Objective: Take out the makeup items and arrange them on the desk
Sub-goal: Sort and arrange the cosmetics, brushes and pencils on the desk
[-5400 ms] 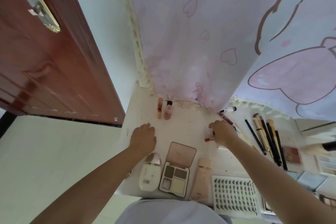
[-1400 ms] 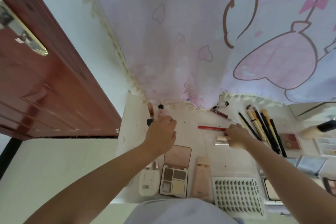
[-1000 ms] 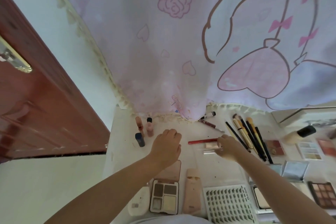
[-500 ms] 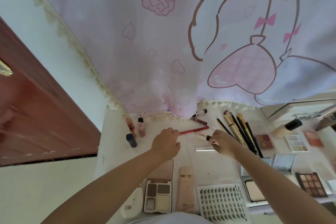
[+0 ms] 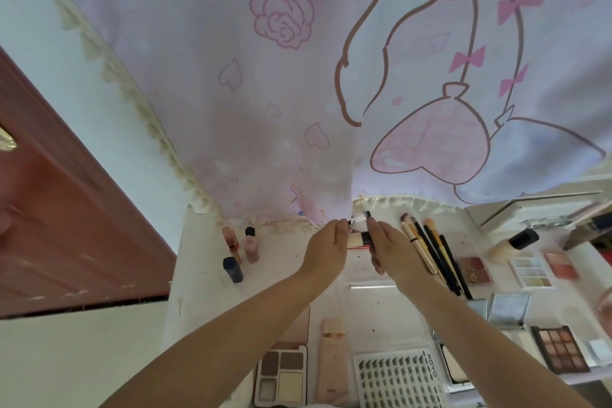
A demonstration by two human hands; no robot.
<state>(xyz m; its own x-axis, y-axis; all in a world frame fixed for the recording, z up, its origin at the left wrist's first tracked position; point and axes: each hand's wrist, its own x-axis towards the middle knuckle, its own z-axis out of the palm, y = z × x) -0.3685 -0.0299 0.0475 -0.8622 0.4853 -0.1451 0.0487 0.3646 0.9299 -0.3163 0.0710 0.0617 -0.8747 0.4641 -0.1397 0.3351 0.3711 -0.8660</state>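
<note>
Above the bench [image 5: 198, 262], the left hand [image 5: 326, 247] and right hand [image 5: 387, 250] each close their grip on a beige tube [image 5: 358, 239] with black cap.

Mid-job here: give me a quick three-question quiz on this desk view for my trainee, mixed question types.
1. True or false: the dark blue bottle stands right of the row of brushes.
2. Multiple choice: the small beige tube with a black cap is A) lying beside the eyeshadow palette, B) held between the left hand and right hand, C) standing by the curtain.
3. Fill in: the lash tray lies at the desk's ____ edge.

Key: 1 false, it stands left of them; 2 B; 3 near.
</note>
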